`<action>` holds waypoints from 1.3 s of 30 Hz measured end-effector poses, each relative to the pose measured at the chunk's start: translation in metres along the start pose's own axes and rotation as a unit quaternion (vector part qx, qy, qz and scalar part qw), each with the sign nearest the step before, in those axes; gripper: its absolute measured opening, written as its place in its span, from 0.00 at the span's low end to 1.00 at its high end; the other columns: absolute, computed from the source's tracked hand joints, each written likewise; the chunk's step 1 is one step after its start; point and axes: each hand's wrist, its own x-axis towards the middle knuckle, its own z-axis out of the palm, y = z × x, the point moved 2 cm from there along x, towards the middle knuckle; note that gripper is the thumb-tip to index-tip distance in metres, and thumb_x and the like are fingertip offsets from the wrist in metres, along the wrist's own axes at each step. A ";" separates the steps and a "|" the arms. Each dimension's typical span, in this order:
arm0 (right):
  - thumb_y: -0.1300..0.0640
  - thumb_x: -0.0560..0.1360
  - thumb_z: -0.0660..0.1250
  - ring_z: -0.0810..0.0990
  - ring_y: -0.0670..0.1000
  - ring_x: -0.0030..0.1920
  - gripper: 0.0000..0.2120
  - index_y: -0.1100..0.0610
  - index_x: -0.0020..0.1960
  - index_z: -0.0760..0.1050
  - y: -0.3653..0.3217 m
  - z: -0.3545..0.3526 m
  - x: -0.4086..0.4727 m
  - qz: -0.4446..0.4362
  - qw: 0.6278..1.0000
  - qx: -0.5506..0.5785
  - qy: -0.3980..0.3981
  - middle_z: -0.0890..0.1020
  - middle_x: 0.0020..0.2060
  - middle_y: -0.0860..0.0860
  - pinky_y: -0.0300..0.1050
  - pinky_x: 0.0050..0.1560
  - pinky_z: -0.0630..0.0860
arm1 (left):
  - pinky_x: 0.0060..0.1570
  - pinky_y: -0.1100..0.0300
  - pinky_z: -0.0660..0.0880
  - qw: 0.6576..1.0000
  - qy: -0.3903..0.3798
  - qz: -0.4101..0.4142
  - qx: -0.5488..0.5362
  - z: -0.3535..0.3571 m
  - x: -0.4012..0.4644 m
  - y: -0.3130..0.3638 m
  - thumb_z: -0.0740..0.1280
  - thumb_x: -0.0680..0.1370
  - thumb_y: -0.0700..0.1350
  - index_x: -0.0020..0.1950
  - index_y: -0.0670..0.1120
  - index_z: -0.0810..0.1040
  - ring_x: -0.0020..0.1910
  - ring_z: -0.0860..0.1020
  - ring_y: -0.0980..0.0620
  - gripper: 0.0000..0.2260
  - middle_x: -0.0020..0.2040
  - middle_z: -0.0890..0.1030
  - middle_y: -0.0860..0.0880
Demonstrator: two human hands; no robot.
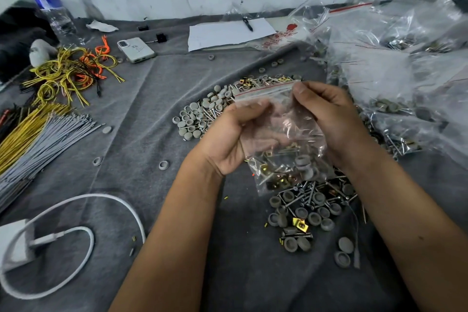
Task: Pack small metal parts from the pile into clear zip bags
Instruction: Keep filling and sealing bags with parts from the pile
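- At the centre of the head view, my left hand [228, 139] curls round the left edge of the clear zip bag [281, 139], and my right hand [326, 119] pinches its red-striped top at about one o'clock from the left.
- The bag hangs above the near pile [311, 208] at six o'clock, its load sunk to the bottom.
- I judge the seal the risk: I cannot tell whether it is closed, and a tilt could spill parts back onto the grey cloth worktop [152, 134].
- Sharp screw tips might also pierce the thin, crinkly film.
- The load is brassy square clips, slim shiny screws and dull grey round caps.
- At twelve o'clock lies a second pile [202, 116] of matte caps.
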 end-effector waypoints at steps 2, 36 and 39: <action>0.57 0.82 0.68 0.83 0.47 0.31 0.13 0.52 0.40 0.86 0.004 0.001 0.000 0.032 0.999 -0.017 0.007 0.85 0.33 0.49 0.41 0.30 0.78 | 0.36 0.56 0.85 0.999 0.026 -0.015 0.033 -0.004 0.000 0.000 0.66 0.82 0.42 0.55 0.35 0.77 0.36 0.87 0.44 0.09 0.47 0.84 0.37; 0.58 0.80 0.71 0.82 0.53 0.35 0.07 0.53 0.44 0.85 0.015 0.003 -0.001 -0.024 0.992 -0.112 0.042 0.85 0.36 0.54 0.51 0.37 0.82 | 0.30 0.62 0.76 0.940 0.202 0.155 0.228 -0.003 0.008 -0.006 0.72 0.79 0.35 0.46 0.41 0.82 0.32 0.82 0.51 0.03 0.39 0.85 0.44; 0.58 0.80 0.71 0.83 0.55 0.37 0.07 0.52 0.44 0.85 0.017 0.005 -0.001 -0.032 0.991 -0.125 0.034 0.85 0.38 0.59 0.57 0.39 0.83 | 0.33 0.59 0.78 0.940 0.204 0.157 0.224 -0.004 0.009 -0.007 0.73 0.78 0.36 0.46 0.41 0.83 0.34 0.82 0.48 0.02 0.40 0.85 0.41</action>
